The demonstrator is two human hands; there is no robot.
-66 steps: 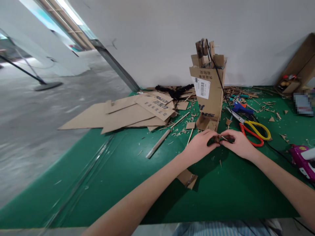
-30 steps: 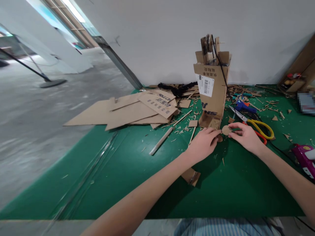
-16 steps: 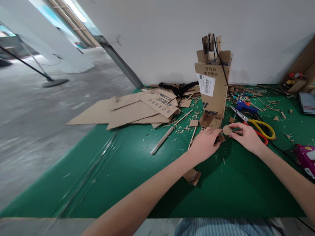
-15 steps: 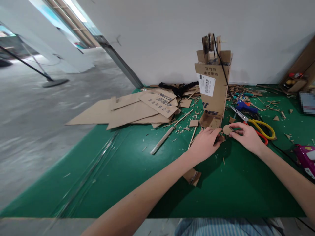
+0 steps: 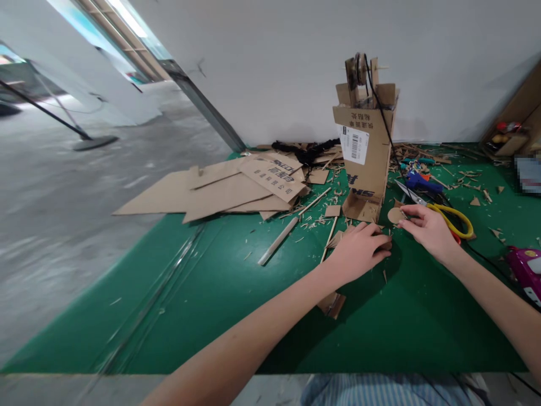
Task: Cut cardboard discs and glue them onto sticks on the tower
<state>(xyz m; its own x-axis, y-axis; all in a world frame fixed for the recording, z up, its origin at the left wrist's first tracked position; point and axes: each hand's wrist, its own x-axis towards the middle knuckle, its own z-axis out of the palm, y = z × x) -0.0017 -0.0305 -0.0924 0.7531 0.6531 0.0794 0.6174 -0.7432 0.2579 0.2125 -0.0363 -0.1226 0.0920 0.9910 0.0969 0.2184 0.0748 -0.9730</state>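
Note:
A small round cardboard disc [image 5: 396, 215] is pinched at its right edge between the thumb and fingers of my right hand [image 5: 426, 231]. My left hand [image 5: 359, 251] hovers over the table just left of the disc, fingers bent and thumb apart from them, with no object visible in it. Behind both hands stands a tall cardboard box structure [image 5: 367, 152] bearing a shipping label. On its top is a wheel [image 5: 360, 69] on a stick between two cardboard uprights, with a black cord [image 5: 385, 121] hanging from it.
Scissors with yellow handles [image 5: 459, 220] lie right of my right hand, and a purple tool [image 5: 526, 270] is farther right. Flat cardboard sheets [image 5: 236, 189] are stacked at left. Wooden strips [image 5: 279, 241] and cardboard scraps litter the green table [image 5: 203, 304].
My hands have moved apart. The right one has shifted slightly right and up with the disc; the left has come away from the disc, its fingers loosening.

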